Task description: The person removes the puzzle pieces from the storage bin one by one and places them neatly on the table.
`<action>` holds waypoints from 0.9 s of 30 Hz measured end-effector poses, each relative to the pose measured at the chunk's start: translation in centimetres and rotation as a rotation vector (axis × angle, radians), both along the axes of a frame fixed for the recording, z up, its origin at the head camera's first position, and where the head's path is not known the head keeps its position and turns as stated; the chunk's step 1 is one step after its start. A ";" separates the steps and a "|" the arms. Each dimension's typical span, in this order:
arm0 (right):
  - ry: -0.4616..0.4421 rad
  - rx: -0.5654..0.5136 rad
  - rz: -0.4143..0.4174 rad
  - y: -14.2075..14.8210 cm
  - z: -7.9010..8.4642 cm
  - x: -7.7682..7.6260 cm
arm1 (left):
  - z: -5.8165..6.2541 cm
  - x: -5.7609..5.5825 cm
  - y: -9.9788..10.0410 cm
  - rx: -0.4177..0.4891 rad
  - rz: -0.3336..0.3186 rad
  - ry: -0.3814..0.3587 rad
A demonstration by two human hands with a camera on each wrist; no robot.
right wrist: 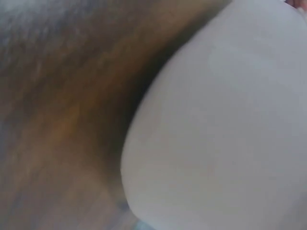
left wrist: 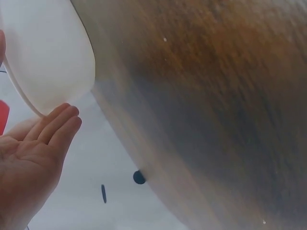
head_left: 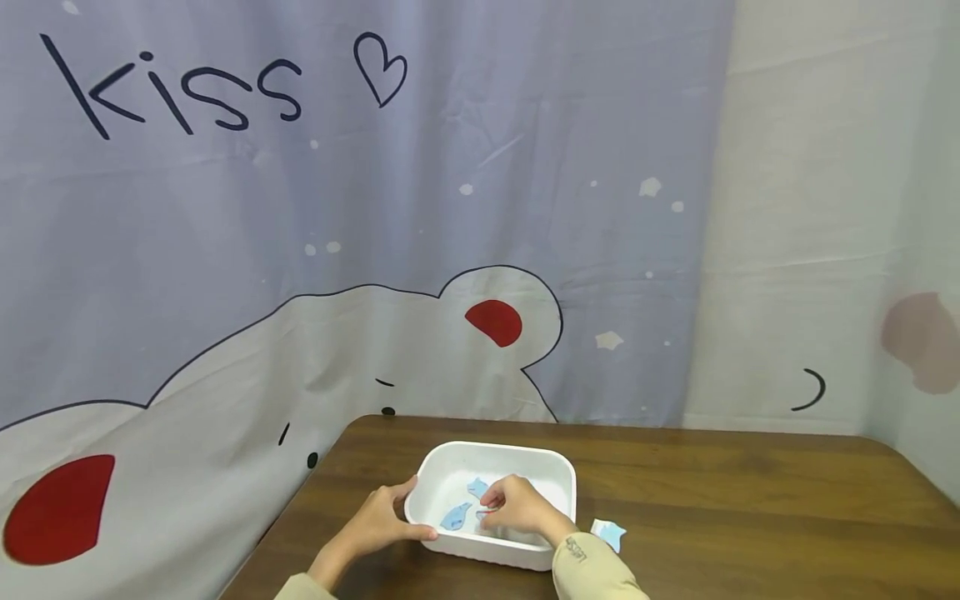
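A white, round-cornered rectangular basin (head_left: 480,547) stands on the brown wood-grain table (head_left: 712,500). Left hand (head_left: 378,521): fingers extended, touching the basin at 8–9 o'clock. Right hand (head_left: 519,507): inside, fingers bent at a small light-blue piece (head_left: 482,516); grip cannot be determined. Light-blue irregular flat piece (head_left: 454,517): 8 o'clock inside.

The tub (head_left: 480,548) is white. The little pieces (head_left: 454,517) inside are light blue. The table (head_left: 750,500) is brown with darker streaks. The sleeve (head_left: 596,573) is pale yellow. The cloth (head_left: 600,108) is bluish purple and white, with red patches, black lines and white spots.
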State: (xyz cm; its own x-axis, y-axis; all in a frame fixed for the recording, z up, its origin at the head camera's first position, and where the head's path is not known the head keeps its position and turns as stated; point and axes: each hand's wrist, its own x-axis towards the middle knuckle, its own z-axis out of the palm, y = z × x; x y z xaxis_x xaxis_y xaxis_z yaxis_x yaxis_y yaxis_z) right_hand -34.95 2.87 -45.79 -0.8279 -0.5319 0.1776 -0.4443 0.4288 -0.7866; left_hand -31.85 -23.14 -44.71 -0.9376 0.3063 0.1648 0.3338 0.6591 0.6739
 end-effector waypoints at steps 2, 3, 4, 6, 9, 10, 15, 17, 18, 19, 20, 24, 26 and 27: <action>0.011 -0.014 -0.010 0.3 0.5 0.0 | 0.2 0.1 0.0 -0.003 0.004 -0.001; 0.015 -0.019 -0.016 0.5 0.7 0.1 | 0.3 0.1 0.0 -0.001 0.004 -0.002; 0.020 -0.023 -0.023 0.7 1.0 0.1 | 0.3 0.1 0.1 -0.002 0.006 -0.001; 0.033 -0.032 -0.038 1.1 1.6 0.2 | 0.4 0.0 0.0 -0.004 0.008 -0.001; 0.042 -0.043 -0.055 1.8 2.4 0.3 | 0.5 0.0 0.0 -0.007 0.005 -0.009; 0.048 -0.046 -0.061 2.0 2.6 0.3 | 0.5 0.0 0.0 -0.006 0.003 -0.013; 0.083 -0.052 -0.111 3.5 3.3 0.4 | 0.3 0.0 0.1 0.028 -0.015 -0.035; 0.089 -0.059 -0.136 4.2 3.4 0.4 | 0.1 0.0 0.2 0.044 -0.026 -0.037; 0.087 -0.063 -0.149 4.5 3.4 0.4 | 0.0 -0.1 0.2 0.047 -0.032 -0.037; 0.087 -0.064 -0.163 4.9 3.4 0.4 | 0.0 -0.1 0.2 0.048 -0.037 -0.035; 0.088 -0.066 -0.176 5.3 3.4 0.3 | -0.1 -0.1 0.2 0.049 -0.039 -0.036; 0.083 -0.090 -0.209 6.8 3.5 0.2 | -0.2 -0.3 0.0 0.053 -0.041 -0.035; 0.090 -0.101 -0.223 7.5 3.6 0.1 | -0.2 -0.3 0.0 0.055 -0.036 -0.034; 0.094 -0.104 -0.232 7.9 3.6 0.0 | -0.1 -0.3 0.0 0.059 -0.037 -0.033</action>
State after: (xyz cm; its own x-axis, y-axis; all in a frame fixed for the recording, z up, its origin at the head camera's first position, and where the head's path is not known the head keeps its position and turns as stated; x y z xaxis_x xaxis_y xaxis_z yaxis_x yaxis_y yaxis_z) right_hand -34.93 10.79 -42.23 -0.9028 -0.3052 0.3030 -0.4167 0.4467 -0.7917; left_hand -32.14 -23.19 -44.83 -0.9311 0.3313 0.1525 0.3337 0.6055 0.7225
